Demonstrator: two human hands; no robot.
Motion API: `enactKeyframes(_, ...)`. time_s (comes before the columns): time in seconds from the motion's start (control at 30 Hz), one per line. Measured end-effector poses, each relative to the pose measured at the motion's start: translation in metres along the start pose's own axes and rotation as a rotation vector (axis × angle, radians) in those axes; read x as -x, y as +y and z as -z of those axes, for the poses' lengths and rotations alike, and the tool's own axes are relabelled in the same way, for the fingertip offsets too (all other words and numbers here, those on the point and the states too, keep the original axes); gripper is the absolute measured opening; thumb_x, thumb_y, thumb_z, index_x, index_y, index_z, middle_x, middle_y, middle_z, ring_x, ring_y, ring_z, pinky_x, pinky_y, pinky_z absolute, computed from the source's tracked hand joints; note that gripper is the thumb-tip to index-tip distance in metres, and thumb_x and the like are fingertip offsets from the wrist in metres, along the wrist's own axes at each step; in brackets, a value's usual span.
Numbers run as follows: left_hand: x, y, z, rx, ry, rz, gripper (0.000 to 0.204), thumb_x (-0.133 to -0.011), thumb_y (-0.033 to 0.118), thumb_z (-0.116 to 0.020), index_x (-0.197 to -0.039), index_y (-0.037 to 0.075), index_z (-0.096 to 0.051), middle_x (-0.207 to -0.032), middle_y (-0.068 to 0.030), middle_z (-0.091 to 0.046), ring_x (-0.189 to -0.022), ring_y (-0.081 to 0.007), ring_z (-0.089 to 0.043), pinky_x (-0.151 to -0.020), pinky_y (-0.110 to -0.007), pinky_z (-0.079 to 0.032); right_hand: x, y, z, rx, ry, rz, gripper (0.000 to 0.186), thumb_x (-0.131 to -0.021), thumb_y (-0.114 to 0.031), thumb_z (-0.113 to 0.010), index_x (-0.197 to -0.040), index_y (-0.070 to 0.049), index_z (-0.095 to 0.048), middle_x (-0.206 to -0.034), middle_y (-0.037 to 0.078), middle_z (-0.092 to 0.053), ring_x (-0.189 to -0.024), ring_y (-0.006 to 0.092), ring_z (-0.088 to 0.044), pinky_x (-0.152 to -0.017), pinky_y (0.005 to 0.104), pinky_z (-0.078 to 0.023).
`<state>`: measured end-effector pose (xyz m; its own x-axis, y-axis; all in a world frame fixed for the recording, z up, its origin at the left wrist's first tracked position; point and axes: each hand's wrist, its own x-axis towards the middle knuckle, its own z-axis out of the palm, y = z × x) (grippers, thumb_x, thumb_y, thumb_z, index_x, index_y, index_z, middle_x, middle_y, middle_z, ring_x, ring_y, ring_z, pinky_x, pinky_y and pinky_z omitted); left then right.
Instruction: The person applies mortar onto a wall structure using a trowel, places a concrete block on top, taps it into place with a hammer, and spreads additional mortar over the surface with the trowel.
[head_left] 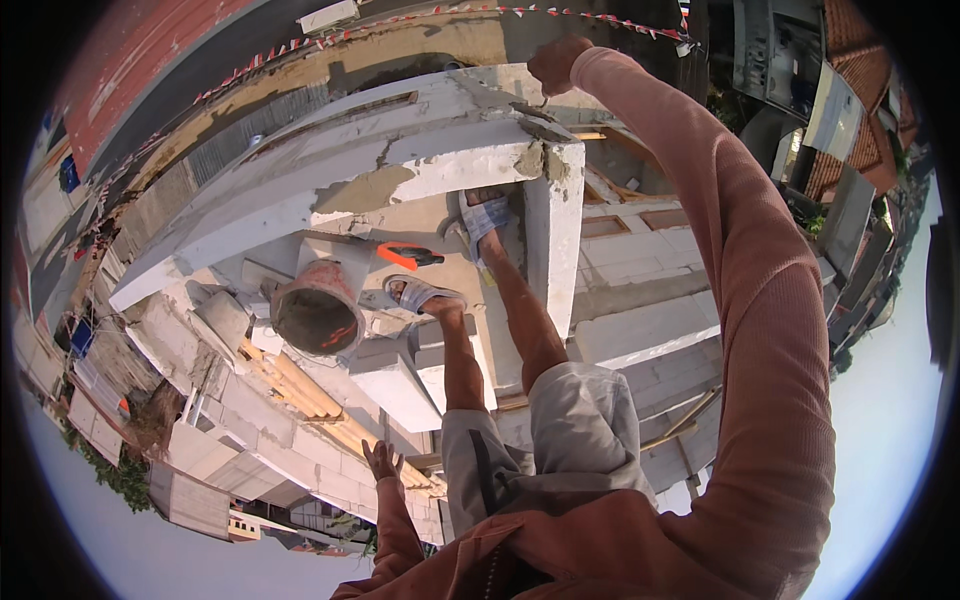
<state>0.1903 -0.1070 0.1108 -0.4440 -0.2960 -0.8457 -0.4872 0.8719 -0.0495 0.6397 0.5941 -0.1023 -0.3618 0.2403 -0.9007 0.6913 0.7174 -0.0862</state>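
My right hand (558, 66) is stretched out over the far corner of a white block wall (420, 165), its fingers closed. A thin bit shows just below the fist, but what it belongs to is too small to make out. Down at the lower left, my left hand (382, 460) hangs with its fingers spread and holds nothing. Beneath it, out of touch as far as I can tell, run wooden poles (290, 385). An orange and black tool (408, 254) lies by my sandalled feet. Left of it stands a bucket (318, 310) with grey mortar inside.
White blocks (395, 375) stand near the bucket. The wall's upright end (553, 240) rises right of my feet. Grey mortar patches (365, 192) mark the wall's face. Beyond the wall, a red and white pennant string (430, 12) crosses above lower ground. Tiled roofs (850, 120) lie far right.
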Motion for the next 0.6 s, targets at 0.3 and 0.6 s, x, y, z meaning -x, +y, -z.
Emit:
enactKeyframes(0.3, 0.006, -0.014, 0.019, 0.045, -0.050, -0.009, 0.099, -0.089, 0.039, -0.075, -0.159, 0.032, -0.006, -0.148, -0.0031, -0.039, -0.141, -0.0376, -0.037, -0.105, -0.056, -0.039, -0.001, -0.029, -0.051, 0.182, 0.103, 0.081, 0.023, -0.085, -0.022, -0.071, -0.106, -0.014, -0.074, -0.109, 0.006, -0.073, -0.109, 0.0264, -0.068, -0.088, 0.0430, -0.056)
enactKeyframes(0.6, 0.002, -0.031, 0.000, 0.105, -0.012, 0.031, 0.084, -0.094, 0.034, -0.068, -0.155, 0.045, -0.012, -0.148, -0.0008, -0.038, -0.138, -0.0343, -0.041, -0.098, -0.057, -0.044, 0.141, -0.020, -0.014, 0.223, 0.291, 0.201, 0.017, -0.086, -0.025, -0.067, -0.080, -0.011, -0.074, -0.085, 0.008, -0.072, -0.085, 0.0260, -0.072, -0.077, 0.0393, -0.057)
